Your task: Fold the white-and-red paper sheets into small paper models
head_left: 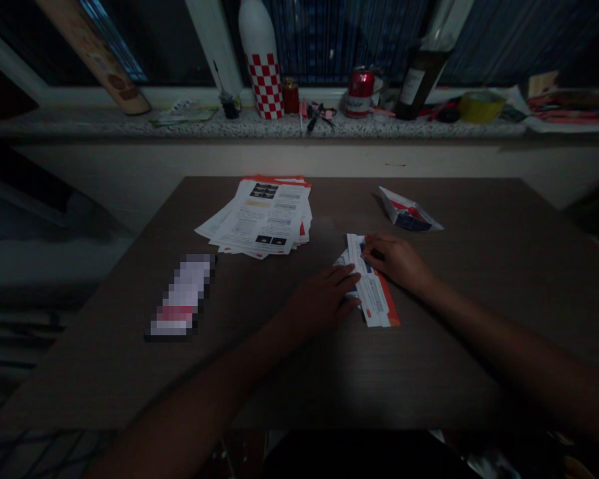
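Two bare hands are working over a folded paper leaflet (372,283) on a dark wood-grain table (479,219) in dim light. The left hand (322,299) is lying with its fingers extended across the leaflet's left edge, while the right hand (394,261) is curling its fingers over the leaflet's upper end; whether either hand is actually gripping the paper cannot be told in the gloom. The leaflet, white with a red-orange edge and blue print, is sitting between the hands and touching both, right of the table's middle. Beyond it, a loose stack of printed leaflets (262,216) is fanning out near the table's far edge, and a crumpled white, red and blue packet (408,211) is lying off to the far right. A pixelated object (182,296), too blurred to identify, is lying left of the hands. Along the granite window sill (130,123) behind the table, a white bottle with a red checkered pattern (262,60), a red can (359,93), a dark glass bottle (419,73) and a yellow tape roll (482,106) are sitting in a row.
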Demonstrator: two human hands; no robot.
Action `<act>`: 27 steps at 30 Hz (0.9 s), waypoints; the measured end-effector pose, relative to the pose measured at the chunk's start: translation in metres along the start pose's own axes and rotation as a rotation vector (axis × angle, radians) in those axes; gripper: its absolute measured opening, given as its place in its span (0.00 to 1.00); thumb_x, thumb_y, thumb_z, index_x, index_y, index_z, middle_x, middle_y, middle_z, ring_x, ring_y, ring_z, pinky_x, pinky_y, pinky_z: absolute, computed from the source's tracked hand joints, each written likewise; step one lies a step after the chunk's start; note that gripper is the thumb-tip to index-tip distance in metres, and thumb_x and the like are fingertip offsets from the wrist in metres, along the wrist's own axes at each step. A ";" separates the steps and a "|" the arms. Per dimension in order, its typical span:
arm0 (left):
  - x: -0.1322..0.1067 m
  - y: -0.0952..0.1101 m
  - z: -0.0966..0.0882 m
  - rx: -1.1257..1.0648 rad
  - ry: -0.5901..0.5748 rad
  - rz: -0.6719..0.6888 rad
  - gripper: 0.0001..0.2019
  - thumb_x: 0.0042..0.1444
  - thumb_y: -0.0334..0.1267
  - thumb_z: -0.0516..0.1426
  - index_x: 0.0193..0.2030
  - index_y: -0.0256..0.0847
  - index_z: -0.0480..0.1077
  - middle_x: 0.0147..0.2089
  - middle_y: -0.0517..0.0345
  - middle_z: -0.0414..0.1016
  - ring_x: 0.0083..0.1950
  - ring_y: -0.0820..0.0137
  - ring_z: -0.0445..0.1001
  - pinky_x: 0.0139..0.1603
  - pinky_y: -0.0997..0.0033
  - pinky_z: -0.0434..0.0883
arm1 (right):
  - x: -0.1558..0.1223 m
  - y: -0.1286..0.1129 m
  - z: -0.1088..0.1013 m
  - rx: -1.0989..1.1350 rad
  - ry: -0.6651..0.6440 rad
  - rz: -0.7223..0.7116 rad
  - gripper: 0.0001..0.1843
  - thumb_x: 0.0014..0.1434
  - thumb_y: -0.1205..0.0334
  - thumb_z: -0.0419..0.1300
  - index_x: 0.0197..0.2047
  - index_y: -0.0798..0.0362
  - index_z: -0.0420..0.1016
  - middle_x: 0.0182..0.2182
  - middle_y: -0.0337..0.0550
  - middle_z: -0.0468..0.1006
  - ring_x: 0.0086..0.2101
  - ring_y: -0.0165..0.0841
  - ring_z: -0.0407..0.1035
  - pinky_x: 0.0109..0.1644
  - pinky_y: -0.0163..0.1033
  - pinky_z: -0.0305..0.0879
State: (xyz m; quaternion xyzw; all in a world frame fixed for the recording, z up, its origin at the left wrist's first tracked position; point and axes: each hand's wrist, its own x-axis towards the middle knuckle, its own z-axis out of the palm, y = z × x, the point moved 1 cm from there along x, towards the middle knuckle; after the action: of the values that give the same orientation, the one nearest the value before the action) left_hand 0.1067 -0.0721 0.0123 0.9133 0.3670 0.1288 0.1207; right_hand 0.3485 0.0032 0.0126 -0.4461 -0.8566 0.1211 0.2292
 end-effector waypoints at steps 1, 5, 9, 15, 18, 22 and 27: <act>0.000 0.000 0.000 0.001 -0.005 0.000 0.26 0.77 0.51 0.52 0.75 0.43 0.63 0.79 0.53 0.61 0.76 0.59 0.64 0.75 0.55 0.65 | 0.003 0.002 0.000 -0.005 0.003 0.004 0.05 0.69 0.64 0.63 0.40 0.51 0.81 0.44 0.51 0.83 0.44 0.44 0.78 0.50 0.48 0.73; 0.000 -0.001 0.001 -0.001 -0.010 0.001 0.26 0.77 0.52 0.51 0.75 0.44 0.63 0.79 0.53 0.61 0.76 0.58 0.65 0.74 0.53 0.66 | 0.015 0.009 0.002 -0.035 0.006 0.007 0.06 0.68 0.63 0.63 0.39 0.52 0.81 0.39 0.49 0.82 0.39 0.42 0.77 0.46 0.46 0.72; -0.001 -0.001 0.000 -0.012 0.010 0.010 0.26 0.77 0.51 0.51 0.75 0.43 0.64 0.79 0.52 0.62 0.76 0.58 0.65 0.75 0.54 0.66 | 0.027 0.017 0.004 -0.055 0.004 -0.001 0.06 0.68 0.63 0.63 0.39 0.52 0.81 0.37 0.48 0.81 0.37 0.41 0.75 0.44 0.44 0.70; 0.000 0.000 -0.001 -0.006 -0.011 0.004 0.26 0.77 0.50 0.51 0.75 0.44 0.64 0.79 0.53 0.61 0.76 0.58 0.65 0.75 0.53 0.66 | 0.044 0.022 0.003 -0.095 0.010 0.034 0.08 0.69 0.62 0.62 0.39 0.53 0.81 0.39 0.50 0.82 0.40 0.42 0.76 0.47 0.44 0.70; -0.001 0.000 0.000 -0.007 -0.006 0.011 0.26 0.76 0.51 0.51 0.75 0.43 0.63 0.79 0.51 0.61 0.77 0.58 0.64 0.76 0.53 0.64 | 0.050 0.022 0.002 -0.101 0.003 0.048 0.08 0.68 0.64 0.62 0.39 0.53 0.82 0.39 0.49 0.82 0.40 0.42 0.76 0.47 0.45 0.70; -0.002 -0.001 0.002 -0.010 0.008 0.004 0.26 0.77 0.51 0.51 0.75 0.45 0.63 0.79 0.52 0.61 0.77 0.58 0.63 0.76 0.51 0.63 | 0.055 0.024 0.004 -0.116 0.014 0.049 0.09 0.69 0.64 0.61 0.39 0.53 0.82 0.40 0.51 0.82 0.40 0.42 0.76 0.47 0.45 0.70; -0.001 -0.005 0.001 -0.011 0.028 -0.019 0.25 0.76 0.50 0.52 0.74 0.43 0.65 0.79 0.51 0.62 0.76 0.58 0.64 0.76 0.52 0.63 | 0.056 0.028 0.003 -0.088 0.031 0.049 0.08 0.70 0.63 0.61 0.42 0.54 0.82 0.41 0.51 0.82 0.41 0.42 0.77 0.48 0.45 0.70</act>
State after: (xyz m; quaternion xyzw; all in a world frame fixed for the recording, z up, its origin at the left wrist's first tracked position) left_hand 0.1033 -0.0696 0.0102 0.9071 0.3768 0.1425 0.1217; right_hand 0.3391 0.0649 0.0138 -0.4784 -0.8462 0.0819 0.2197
